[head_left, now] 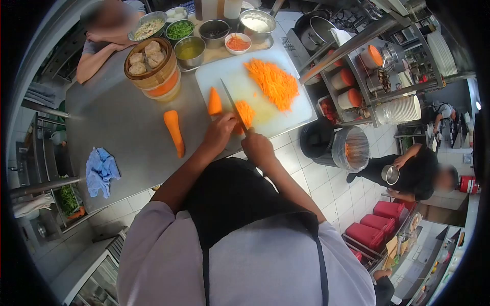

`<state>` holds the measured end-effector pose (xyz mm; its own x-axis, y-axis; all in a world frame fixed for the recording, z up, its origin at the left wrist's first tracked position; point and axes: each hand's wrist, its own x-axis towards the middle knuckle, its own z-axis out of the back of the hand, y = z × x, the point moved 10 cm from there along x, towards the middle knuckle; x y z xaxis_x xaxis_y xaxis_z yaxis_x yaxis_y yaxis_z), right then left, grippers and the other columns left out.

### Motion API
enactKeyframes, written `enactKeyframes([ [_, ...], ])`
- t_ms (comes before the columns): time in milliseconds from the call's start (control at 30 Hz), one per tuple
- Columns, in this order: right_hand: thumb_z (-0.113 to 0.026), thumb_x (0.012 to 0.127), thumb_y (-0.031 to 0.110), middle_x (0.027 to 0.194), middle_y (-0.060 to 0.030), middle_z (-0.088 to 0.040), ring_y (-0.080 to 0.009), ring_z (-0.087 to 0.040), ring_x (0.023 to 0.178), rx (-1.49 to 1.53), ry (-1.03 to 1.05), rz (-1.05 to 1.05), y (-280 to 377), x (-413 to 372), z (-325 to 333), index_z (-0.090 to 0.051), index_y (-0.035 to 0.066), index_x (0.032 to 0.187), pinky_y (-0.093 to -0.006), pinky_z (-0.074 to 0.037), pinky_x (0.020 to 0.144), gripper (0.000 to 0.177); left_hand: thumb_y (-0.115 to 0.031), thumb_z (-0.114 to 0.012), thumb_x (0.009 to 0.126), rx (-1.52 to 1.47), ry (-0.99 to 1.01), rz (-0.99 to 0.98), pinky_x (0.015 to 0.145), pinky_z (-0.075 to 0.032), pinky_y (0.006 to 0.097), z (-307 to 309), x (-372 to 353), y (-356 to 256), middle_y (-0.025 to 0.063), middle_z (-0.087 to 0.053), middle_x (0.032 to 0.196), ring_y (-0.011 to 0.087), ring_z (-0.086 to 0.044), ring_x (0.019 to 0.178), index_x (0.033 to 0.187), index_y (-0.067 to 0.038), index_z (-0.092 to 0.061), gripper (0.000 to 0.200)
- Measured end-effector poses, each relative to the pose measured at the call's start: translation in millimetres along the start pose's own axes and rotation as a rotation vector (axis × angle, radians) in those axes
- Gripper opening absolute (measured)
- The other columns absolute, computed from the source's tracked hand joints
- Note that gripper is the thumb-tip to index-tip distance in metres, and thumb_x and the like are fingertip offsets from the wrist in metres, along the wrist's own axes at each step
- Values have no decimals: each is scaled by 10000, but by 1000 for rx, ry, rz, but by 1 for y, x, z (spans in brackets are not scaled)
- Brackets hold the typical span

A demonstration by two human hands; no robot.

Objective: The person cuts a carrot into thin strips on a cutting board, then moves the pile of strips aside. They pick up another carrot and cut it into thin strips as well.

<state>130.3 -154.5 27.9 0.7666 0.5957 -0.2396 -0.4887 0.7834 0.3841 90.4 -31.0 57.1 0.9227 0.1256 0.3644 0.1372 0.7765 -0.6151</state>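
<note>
My right hand (258, 148) is wrapped round the handle of a kitchen knife (230, 96), its blade pointing away from me over the white cutting board (206, 76). Beside the blade, my left hand (220, 131) has its fingers curled down on a piece of carrot (238, 129), mostly hidden by the fingers. Shredded carrot (246, 113) lies against the blade's right side. A larger heap of carrot shreds (273, 84) covers the board's far right. One cut carrot chunk (215, 102) rests left of the knife, and a whole peeled carrot (174, 132) lies on the steel table.
A bamboo steamer (153, 76) with dumplings stands far left, near a person's forearms (99, 58). Bowls, including chopped greens (179, 30), line the back. A blue cloth (102, 171) lies left. Right of the table are a lined bin (351, 148) and a person holding a pot (391, 175).
</note>
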Motion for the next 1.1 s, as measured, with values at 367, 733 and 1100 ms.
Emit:
enactKeyframes([
  [367,-593,971,178,791,-280,-723,-450,-750,778,-22,-28,30,5,-1,-5,-590,-28,1034,-547,-610,718,215,-7,-640,914,10,31,22,825,-594,436,-6,-2,11,111,-702,1133,338,-709,1028,1031,-12,-727,146],
  [733,-595,957,162,816,-305,-724,-461,-750,799,-3,-65,-18,5,5,-8,-582,-34,1022,-565,-604,741,206,13,-635,885,15,-22,-26,821,-596,438,-3,-4,7,123,-700,1096,338,-708,1004,1011,4,-725,156],
  [1100,-567,969,202,834,-310,-725,-488,-733,793,13,-9,-32,0,2,-16,-583,-44,1023,-587,-593,735,252,5,-628,888,-14,-24,-28,858,-584,430,0,-6,7,131,-695,1097,344,-694,1020,984,8,-710,126],
])
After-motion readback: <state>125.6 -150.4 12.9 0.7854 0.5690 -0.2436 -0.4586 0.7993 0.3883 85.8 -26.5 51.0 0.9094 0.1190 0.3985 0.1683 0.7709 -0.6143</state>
